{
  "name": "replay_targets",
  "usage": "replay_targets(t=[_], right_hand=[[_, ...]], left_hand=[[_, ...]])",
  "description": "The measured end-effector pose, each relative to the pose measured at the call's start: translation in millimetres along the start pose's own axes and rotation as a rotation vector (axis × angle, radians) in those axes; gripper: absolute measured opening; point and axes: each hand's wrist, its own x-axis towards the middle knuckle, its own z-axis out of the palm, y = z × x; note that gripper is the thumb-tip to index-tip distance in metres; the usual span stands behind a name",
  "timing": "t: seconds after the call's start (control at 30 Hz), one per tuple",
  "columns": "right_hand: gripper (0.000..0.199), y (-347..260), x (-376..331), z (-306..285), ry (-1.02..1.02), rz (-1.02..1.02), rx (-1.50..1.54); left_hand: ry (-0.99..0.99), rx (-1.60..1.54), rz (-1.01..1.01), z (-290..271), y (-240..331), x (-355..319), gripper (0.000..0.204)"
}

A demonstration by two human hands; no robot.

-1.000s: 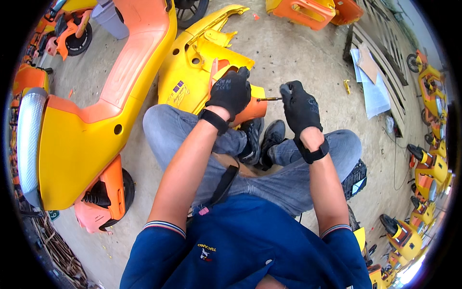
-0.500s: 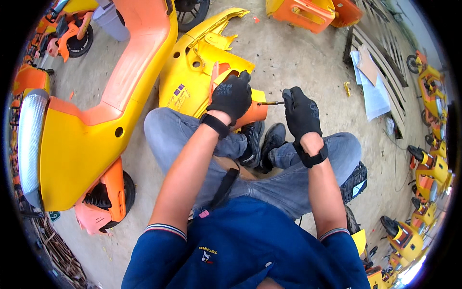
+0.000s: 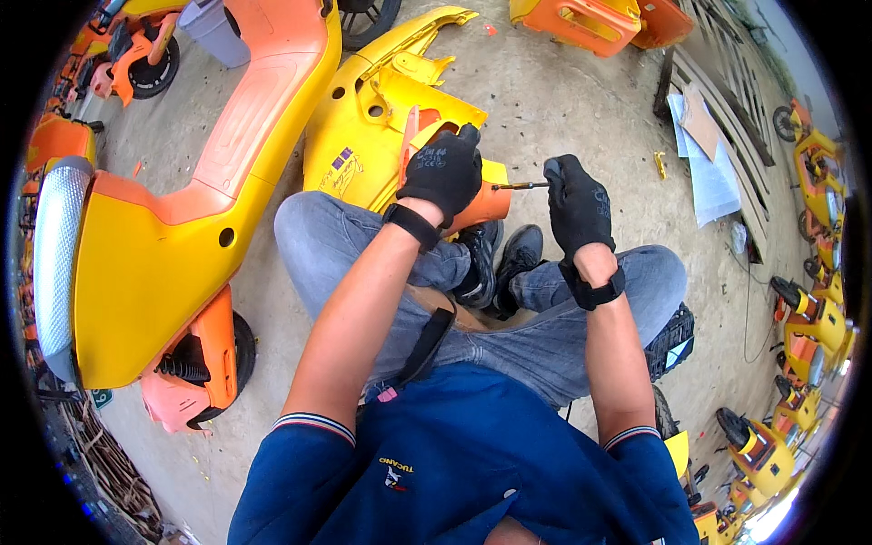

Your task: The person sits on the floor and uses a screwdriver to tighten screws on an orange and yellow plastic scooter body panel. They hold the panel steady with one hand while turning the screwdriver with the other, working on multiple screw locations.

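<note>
Both my hands wear black gloves. My left hand (image 3: pixel 443 174) is closed on an orange plastic part (image 3: pixel 480 214), steadying it above my crossed legs; the fingertips are partly hidden. My right hand (image 3: pixel 581 207) is wrapped round the handle of a screwdriver (image 3: pixel 527 186), which the glove mostly covers. Its thin metal shaft points left, with the tip at the right side of the orange part. Whether it sits in a screw is too small to tell. Beyond my left hand, a large yellow scooter body panel (image 3: pixel 363 145) lies on the floor, against the orange part.
Close on my left stands a yellow and orange scooter (image 3: pixel 145 282). A wooden pallet (image 3: pixel 727 118) with light sheets (image 3: pixel 711 173) lies at the right. Orange and yellow shells (image 3: pixel 581 27) rest at the far side, a grey bin (image 3: pixel 213 34) at far left. More scooters (image 3: pixel 813 318) line the right edge.
The screwdriver has turned slightly in my right hand's grip, its shaft now lying more level and its tip still at the orange part. My left hand keeps its hold; the whole view has shifted a little.
</note>
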Motion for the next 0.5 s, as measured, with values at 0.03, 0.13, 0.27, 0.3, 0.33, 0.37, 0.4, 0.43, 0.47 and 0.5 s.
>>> replay_targets(t=[0.03,0.13,0.27,0.3,0.33,0.37,0.4,0.43,0.47,0.5], right_hand=[[0.02,-0.7,-0.3,-1.4,-0.019,0.026,0.049],[0.021,-1.1,-1.2,-3.5,-0.046,0.073,0.154],[0.021,-17.5,-2.2,-11.4,-0.115,0.203,0.148],[0.021,-24.7,-2.2,-15.0,-0.16,0.275,0.139],[0.021,-18.7,-2.4,-11.8,-0.119,0.208,0.053],[0.021,-7.6,-1.9,-5.2,-0.075,0.144,-0.032],[0.021,0.6,-1.9,-0.8,-0.032,0.079,-0.116],[0.018,-1.3,-1.6,-2.1,-0.043,0.076,-0.116],[0.017,-0.6,-2.4,-0.7,-0.022,0.04,-0.053],[0.017,1.2,-3.7,1.7,-0.001,0.004,0.011]], left_hand=[[0.0,-0.006,0.001,1.0,-0.4,0.0,0.02],[-0.016,0.002,-0.021,2.4,-1.2,0.6,0.021],[-0.038,0.02,-0.038,3.4,-1.6,1.7,0.022],[-0.052,0.028,-0.045,4.0,-0.1,2.1,0.022],[-0.036,0.022,-0.036,3.2,0.8,0.8,0.022],[-0.023,0.015,-0.023,3.2,1.6,0.5,0.022],[-0.009,0.009,-0.01,3.1,2.4,0.1,0.022],[-0.006,0.012,-0.002,3.3,1.8,-0.6,0.022],[-0.003,0.015,0.005,4.0,1.2,-1.4,0.022],[0.0,0.017,0.013,4.5,0.5,-1.8,0.022]])
